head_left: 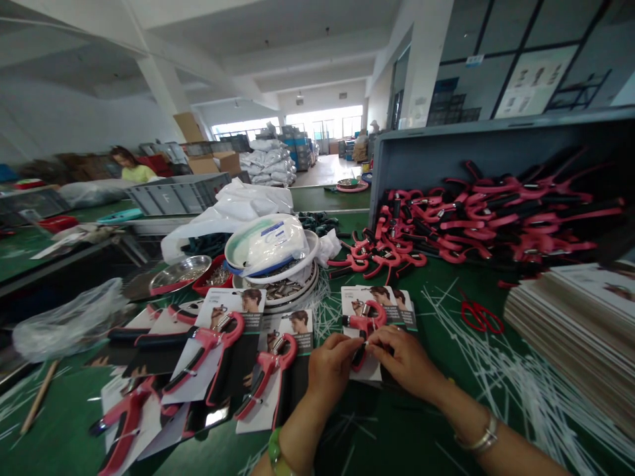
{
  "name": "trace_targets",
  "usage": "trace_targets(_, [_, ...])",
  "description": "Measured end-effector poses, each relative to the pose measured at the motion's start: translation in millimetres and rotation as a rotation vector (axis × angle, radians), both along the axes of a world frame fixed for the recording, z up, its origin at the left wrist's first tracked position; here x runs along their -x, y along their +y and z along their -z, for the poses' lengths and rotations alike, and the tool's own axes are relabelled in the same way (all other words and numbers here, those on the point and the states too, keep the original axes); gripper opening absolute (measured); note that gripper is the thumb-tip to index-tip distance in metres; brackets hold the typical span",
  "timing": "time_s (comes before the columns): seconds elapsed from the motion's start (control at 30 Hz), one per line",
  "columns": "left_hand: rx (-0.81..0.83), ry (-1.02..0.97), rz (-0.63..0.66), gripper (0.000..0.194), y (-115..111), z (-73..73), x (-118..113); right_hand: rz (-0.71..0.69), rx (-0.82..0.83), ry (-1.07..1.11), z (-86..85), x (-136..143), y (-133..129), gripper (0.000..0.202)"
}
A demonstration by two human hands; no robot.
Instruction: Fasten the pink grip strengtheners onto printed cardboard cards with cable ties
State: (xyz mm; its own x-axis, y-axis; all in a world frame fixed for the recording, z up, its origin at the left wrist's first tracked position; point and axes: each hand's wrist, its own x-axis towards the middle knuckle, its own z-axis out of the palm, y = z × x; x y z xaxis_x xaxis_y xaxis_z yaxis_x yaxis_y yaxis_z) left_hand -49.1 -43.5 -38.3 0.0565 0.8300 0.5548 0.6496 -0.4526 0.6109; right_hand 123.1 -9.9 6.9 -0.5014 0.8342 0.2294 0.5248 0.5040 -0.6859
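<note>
Both hands meet over a pink-and-black hand grip strengthener lying on a printed backing card. My left hand is closed, thumb and forefinger pinched at the grip's handle. From the other side, my right hand pinches at the same spot. A bit of white cable tie shows between the fingertips; the rest is hidden. More cards lie beneath and behind this one. To the left, several carded hand grips overlap in a loose pile, with white ties around their handles.
A grey crate of loose hand grips stands at the back right. Loose cable ties, red scissors and a tall stack of cards lie right. Stacked bowls stand behind. A person sits far left.
</note>
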Motion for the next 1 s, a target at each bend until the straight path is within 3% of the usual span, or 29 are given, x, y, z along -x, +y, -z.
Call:
trace_targets(0.73, [0.076, -0.052, 0.033, 0.025, 1, 3.0, 1, -0.057, 0.025, -0.024, 2.6, -2, 4, 0.022])
trace_targets(1.0, [0.156, -0.242, 0.096, 0.019, 2, 1.4, 0, -0.032, 0.111, -0.259, -10.9, 9, 14, 0.015])
